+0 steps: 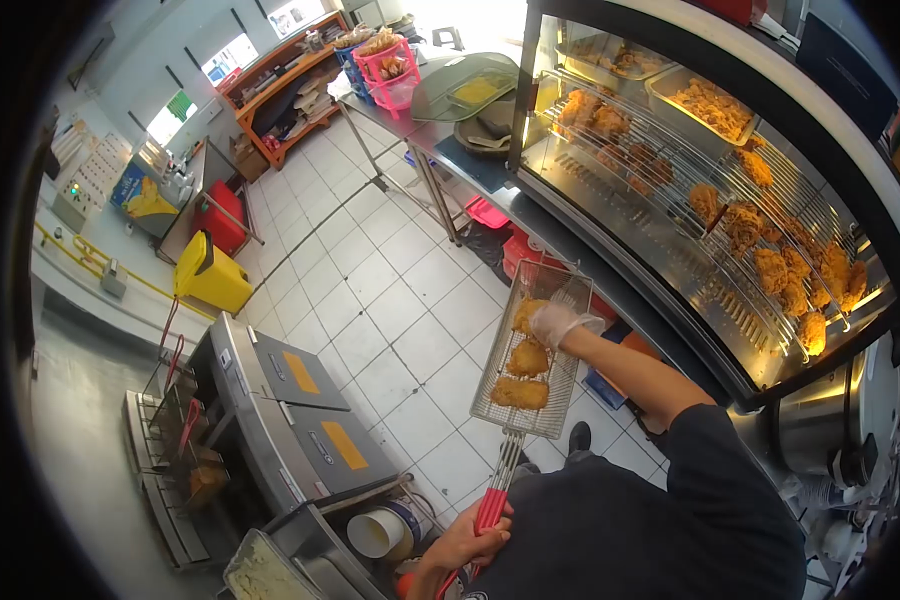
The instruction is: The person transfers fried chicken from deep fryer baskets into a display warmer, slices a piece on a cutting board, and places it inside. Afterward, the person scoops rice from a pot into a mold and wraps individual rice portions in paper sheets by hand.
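Three browned pieces of fried food (pixel 519 393) lie in a row in the wire basket (pixel 562 388), held out over the tiled floor (pixel 415 335) beside the display cabinet (pixel 630 215). The person's left hand (pixel 470 540) is wrapped around the basket's red handle (pixel 491 508); the gloved right hand (pixel 560 325) reaches in at the farthest piece — whether its fingers pinch it cannot be told. Judging by the golden crust, the frying looks done (the inside cannot be seen), while emptying the basket appears hardly begun, with all three pieces in it. The cabinet's racks already carry many fried chicken pieces (pixel 745 225) — well apart from the basket's own.
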The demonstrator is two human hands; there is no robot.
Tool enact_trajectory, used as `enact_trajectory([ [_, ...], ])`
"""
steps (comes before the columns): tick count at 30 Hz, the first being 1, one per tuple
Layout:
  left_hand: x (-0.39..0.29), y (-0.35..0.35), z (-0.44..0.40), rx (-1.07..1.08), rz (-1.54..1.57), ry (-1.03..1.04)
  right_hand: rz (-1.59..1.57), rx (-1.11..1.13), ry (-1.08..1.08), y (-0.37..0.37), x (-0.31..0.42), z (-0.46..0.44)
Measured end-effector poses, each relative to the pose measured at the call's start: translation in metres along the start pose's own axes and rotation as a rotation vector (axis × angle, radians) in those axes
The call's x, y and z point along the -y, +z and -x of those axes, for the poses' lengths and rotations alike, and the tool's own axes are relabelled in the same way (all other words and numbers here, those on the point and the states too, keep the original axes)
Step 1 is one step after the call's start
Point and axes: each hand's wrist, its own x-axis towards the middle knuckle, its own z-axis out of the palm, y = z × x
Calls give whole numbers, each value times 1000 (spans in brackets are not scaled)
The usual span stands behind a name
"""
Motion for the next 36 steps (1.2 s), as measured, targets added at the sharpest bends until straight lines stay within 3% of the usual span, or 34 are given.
enact_trajectory([
  [3,-4,0,2,1,-51,-42,-5,57,-54,-31,-4,13],
  [6,4,-11,-1,-7,-23,-49,-438,84,241,-67,-10,25],
  [9,4,-9,-4,-71,-33,-60,-558,184,358,-123,-19,56],
  [12,11,-16,-10,-80,-6,-33,-412,138,187,-114,-53,85],
  [13,9,-13,-13,-96,-1,-28,-360,139,125,-142,-57,111],
  [16,13,-14,-21,-158,-78,-15,-1556,-317,616,-123,-75,175],
  [18,30,-32,-32,-249,-245,11,-1951,-661,461,-148,-83,237],
  [19,19,-2,-30,-352,75,-18,-2144,-848,368,-172,-84,268],
  [23,11,4,-27,-208,-111,98,-1923,-1373,712,-219,-135,342],
  [25,12,-3,-32,-198,-143,85,-1699,-1465,825,-224,-175,363],
  [26,10,-1,-31,-188,-108,67,-1658,-1585,700,-215,-204,368],
  [28,5,3,-27,-170,-31,36,-1686,-1633,1001,-242,-230,367],
  [29,7,0,-27,-163,-33,46,-1781,-1636,915,-247,-241,370],
  [33,12,-3,-26,-212,-16,62,-1730,-1744,1055,-245,-268,357],
  [34,11,0,-25,-246,-7,59,-1796,-1614,1034,-246,-272,363],
  [36,5,-10,-28,-133,48,5,-1569,-1540,999,-218,-300,365],
])
